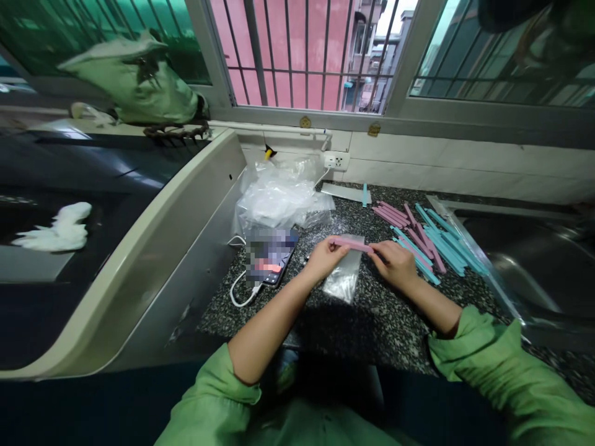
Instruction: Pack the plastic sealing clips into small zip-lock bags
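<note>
In the head view, a clear bag [343, 282] lies flat on the speckled counter [297, 322]. Across its far end, in front of the person, is a pink strip [353, 244]. The left hand [326, 258] pinches the strip's left end, thumb and fingers drawn in to its thickness; the right hand [395, 262] pinches the other end likewise. Left of the bag lies a phone [288, 255] with a white cable [238, 303] plugged in; mosaic covers much of its screen, so writing there cannot be read. Beyond the bag, leftward, is a heap of clear plastic [275, 195]. Right of the bag lie loose pink and blue strips [444, 248], any markings too small to tell; farther right is a metal sink [520, 260].
</note>
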`<state>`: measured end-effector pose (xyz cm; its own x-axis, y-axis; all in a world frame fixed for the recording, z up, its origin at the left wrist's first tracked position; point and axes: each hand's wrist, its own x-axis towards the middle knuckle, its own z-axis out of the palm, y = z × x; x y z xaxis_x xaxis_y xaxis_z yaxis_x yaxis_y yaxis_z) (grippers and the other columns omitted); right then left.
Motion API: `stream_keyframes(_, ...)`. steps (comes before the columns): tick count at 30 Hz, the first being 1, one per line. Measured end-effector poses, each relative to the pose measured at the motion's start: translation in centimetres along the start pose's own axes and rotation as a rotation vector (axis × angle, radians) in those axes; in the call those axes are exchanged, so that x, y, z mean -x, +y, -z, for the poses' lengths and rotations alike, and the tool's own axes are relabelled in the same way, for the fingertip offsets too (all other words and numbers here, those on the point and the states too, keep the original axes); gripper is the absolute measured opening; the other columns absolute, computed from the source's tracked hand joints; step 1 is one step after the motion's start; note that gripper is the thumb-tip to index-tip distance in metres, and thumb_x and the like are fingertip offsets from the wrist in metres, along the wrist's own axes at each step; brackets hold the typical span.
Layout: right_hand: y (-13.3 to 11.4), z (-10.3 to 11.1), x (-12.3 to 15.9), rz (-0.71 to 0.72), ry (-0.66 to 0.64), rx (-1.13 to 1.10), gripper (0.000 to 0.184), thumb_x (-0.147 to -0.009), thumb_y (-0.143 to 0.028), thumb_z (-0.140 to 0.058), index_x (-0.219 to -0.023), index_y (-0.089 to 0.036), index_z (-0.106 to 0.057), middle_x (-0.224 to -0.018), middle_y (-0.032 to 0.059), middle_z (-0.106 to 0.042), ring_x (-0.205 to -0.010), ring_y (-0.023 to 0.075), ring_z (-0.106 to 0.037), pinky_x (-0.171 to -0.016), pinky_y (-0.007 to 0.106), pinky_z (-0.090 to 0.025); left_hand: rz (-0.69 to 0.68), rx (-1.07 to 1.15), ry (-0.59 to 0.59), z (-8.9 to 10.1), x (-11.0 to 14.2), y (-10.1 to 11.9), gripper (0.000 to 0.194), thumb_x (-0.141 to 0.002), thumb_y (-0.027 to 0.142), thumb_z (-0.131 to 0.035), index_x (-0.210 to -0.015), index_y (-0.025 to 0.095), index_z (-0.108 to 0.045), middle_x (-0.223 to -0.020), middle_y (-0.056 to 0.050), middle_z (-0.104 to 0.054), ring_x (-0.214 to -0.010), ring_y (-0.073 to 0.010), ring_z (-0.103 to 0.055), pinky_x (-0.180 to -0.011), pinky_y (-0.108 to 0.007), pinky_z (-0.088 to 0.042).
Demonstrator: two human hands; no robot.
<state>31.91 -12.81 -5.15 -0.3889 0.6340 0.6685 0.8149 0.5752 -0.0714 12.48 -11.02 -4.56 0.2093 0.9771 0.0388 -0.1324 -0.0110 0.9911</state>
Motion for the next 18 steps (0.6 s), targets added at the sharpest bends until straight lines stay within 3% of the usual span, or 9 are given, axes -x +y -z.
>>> stream_keyframes(5, 3.1, 0.3, -2.0, -0.066, 0.033, 0.132, 0.02, -0.082, -0.031, -0.05, -0.082, -0.018, -0.065, -0.075, 0.0073, -0.068, -0.07, 0.019, -0.061, -0.061, 0.029, -0.044, 0.139, -0.069, -0.008, -0.6, -3.0, 0.7, 0.007, -0.059, 0.012, -0.063, -0.056, 0.013, -0.057, -0.051, 0.004, -0.052, -0.049, -0.0076, -0.042, -0.052, -0.02, -0.031)
stream_keyframes(9, 4.9, -0.4, -3.5, -0.218, 0.014, 0.208, 0.025, -0.081, -0.034, -0.049, -0.08, -0.016, -0.066, -0.076, 0.0088, -0.069, -0.069, 0.0204, -0.062, -0.057, 0.028, -0.04, 0.195, 0.159, 0.163, -1.9, -5.8, 0.3, 0.015, -0.062, 0.011, -0.06, -0.05, 0.014, -0.052, -0.042, 0.006, -0.044, -0.041, -0.006, -0.036, -0.046, -0.02, -0.027)
stream_keyframes(15, 6.1, -2.6, -6.3, -0.481, -0.13, 0.32, 0.031, -0.08, -0.036, -0.045, -0.083, -0.015, -0.067, -0.084, 0.0112, -0.069, -0.074, 0.0238, -0.062, -0.056, 0.028, -0.037, 0.204, 0.278, 0.343, -3.9, -10.3, -0.5, 0.004, -0.068, 0.015, -0.058, -0.067, 0.014, -0.054, -0.053, 0.003, -0.052, -0.046, -0.0083, -0.046, -0.051, -0.022, -0.038)
stream_keyframes(18, 6.4, -3.9, -7.9, -0.585, -0.195, 0.35, 0.033, -0.08, -0.037, -0.045, -0.085, -0.014, -0.067, -0.084, 0.0132, -0.069, -0.074, 0.0256, -0.062, -0.057, 0.029, -0.037, 0.19, 0.288, 0.416, -4.1, -12.5, -0.9, 0.013, -0.067, 0.014, -0.06, -0.08, 0.014, -0.056, -0.062, 0.001, -0.057, -0.052, -0.0093, -0.051, -0.053, -0.022, -0.041)
